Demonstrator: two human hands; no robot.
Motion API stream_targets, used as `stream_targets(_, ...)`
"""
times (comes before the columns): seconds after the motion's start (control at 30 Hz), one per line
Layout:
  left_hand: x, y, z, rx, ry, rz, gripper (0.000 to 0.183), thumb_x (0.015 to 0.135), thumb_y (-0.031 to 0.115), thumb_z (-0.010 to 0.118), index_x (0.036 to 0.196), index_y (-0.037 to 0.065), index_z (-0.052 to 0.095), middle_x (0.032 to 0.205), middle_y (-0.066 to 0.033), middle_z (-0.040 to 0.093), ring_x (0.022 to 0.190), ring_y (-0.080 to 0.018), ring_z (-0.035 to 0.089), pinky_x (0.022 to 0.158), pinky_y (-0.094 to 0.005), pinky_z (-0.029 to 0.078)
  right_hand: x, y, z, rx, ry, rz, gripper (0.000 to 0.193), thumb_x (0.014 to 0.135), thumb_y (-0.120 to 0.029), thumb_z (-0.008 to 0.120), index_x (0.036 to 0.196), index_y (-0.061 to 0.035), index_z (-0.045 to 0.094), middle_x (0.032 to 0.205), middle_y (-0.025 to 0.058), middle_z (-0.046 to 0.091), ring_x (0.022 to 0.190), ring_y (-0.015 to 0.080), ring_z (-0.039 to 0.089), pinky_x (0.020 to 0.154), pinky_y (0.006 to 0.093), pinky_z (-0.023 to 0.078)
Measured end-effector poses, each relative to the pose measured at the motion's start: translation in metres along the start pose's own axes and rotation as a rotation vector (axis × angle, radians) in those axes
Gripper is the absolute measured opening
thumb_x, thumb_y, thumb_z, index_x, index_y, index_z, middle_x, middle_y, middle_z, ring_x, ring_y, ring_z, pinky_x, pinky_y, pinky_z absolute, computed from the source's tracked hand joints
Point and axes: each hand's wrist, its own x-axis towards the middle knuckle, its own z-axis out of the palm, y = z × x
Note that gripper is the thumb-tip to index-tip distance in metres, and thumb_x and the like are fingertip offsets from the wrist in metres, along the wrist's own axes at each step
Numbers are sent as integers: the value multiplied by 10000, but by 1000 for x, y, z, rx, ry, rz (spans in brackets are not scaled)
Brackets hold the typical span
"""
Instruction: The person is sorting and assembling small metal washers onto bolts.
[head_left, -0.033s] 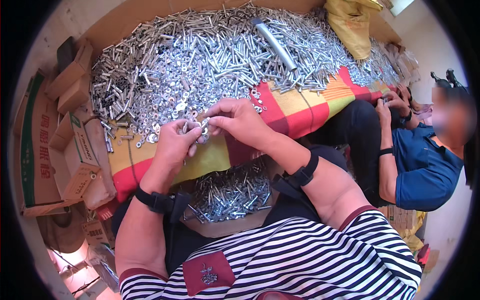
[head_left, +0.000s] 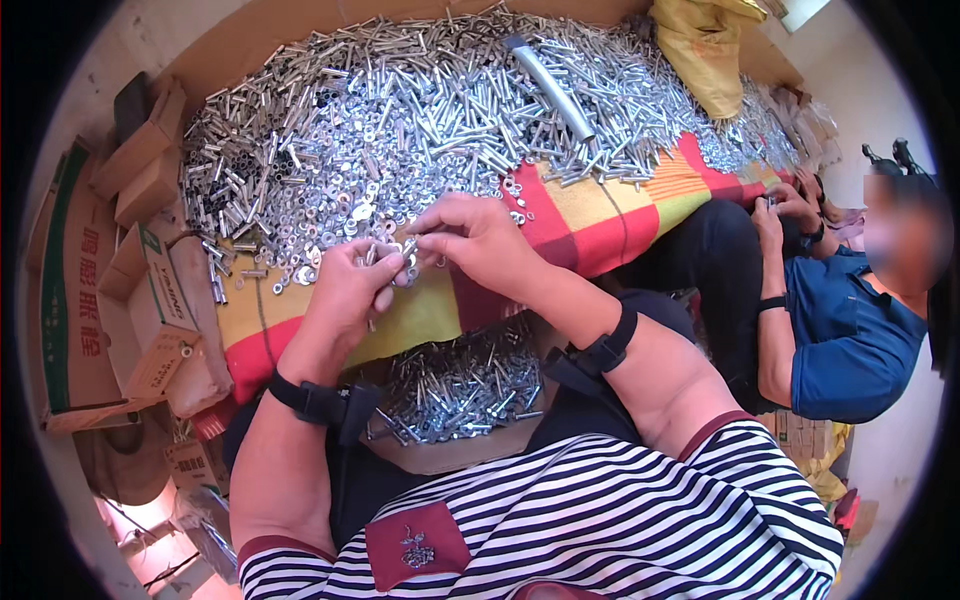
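My left hand (head_left: pixel 350 285) is closed round a silver bolt (head_left: pixel 372 323), whose end sticks out below the fingers. Shiny washers (head_left: pixel 407 262) show at its thumb tip. Opposite, my right hand (head_left: pixel 478 240) has thumb and forefinger pinched together at those washers, on a small ring-like metal piece; whether it is a washer or a nut is too small to tell. Both hands are held close together above the near edge of a checked cloth (head_left: pixel 425 308). Just beyond them lies a heap of loose washers and nuts (head_left: pixel 340 205).
Long bolts and sleeves (head_left: pixel 450 110) are piled behind, with a grey metal tube (head_left: pixel 555 92) on top. A carton of assembled bolts (head_left: pixel 455 395) stands below the cloth edge. Cardboard boxes (head_left: pixel 150 310) are at left, a yellow sack (head_left: pixel 700 55) far right. Another person (head_left: pixel 850 330) works at right.
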Motion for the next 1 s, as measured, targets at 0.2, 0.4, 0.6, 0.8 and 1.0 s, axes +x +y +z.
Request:
stream_targets(0.2,2,7,-10,-291,-187,-192,85,876,103,627,884,26,590,703,-27,612,450,-29,433,375,-169,279,-1,-8,3,53,25,65,136,865,-23,607,969,11,688,810,44,606,633,90,598,584,224,497)
stream_targets(0.4,-2,15,-2,-2,-18,-56,68,862,72,624,832,28,581,670,-52,618,399,-47,431,356,-192,293,9,-1,13,-216,135,62,257,817,-237,689,714,-6,647,590,41,593,548,101,549,519,277,435)
stream_targets(0.6,-9,6,20,177,-74,141,44,845,34,616,864,-3,606,664,-49,618,399,-59,463,356,-196,316,17,8,17,273,182,137,370,974,-298,483,1070,41,595,953,113,627,864,182,611,775,299,508)
stream_targets(0.8,0,5,11,-247,204,111,59,841,43,629,821,-13,628,636,-49,623,415,-60,453,383,-204,340,-15,-29,38,312,159,-46,491,1018,-306,360,1236,124,453,1287,213,479,1247,254,443,1083,369,323)
stream_targets(1.0,-14,23,-5,342,-156,-83,156,779,146,743,808,19,658,603,16,569,467,-40,439,430,-196,327,-19,-36,12,-199,130,-37,273,903,-165,587,1114,5,565,1030,126,585,942,211,594,802,356,483)
